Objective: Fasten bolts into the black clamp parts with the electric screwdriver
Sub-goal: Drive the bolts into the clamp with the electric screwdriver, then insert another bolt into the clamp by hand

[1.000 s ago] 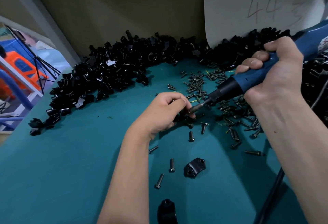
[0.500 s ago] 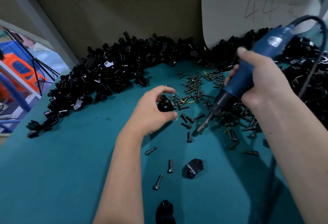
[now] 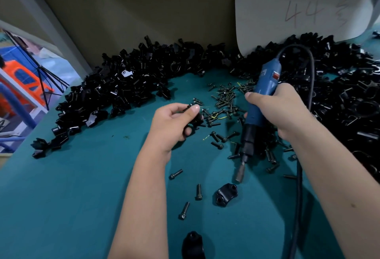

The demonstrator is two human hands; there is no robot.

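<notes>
Nearest me, at the bottom edge, a rounded black clamp piece [image 3: 192, 245] lies on the teal table mat [image 3: 61, 197]. A little farther sits a black saddle-shaped clamp half with two bolt holes [image 3: 226, 194], with three loose dark hex-head bolts [image 3: 198, 191] lying apart to its left.

My right hand [image 3: 281, 113] is wrapped around the blue electric screwdriver with black nose [image 3: 257, 113], held nearly upright, its bit pointing down just above the mat near that clamp half. Its black power cord [image 3: 298, 186] loops over the top and runs down past my right forearm.

My left hand [image 3: 174, 125] pinches a small black clamp part [image 3: 195, 120] between thumb and curled fingers, just off the mat.

Beyond my hands a scatter of dark bolts [image 3: 224, 98] spreads out loose. No bin or tray shows; the parts lie in an open heap of black clamp parts [image 3: 127, 86] along the back wall, curving round to my right. A white board marked "44" [image 3: 298, 10] leans behind it.
</notes>
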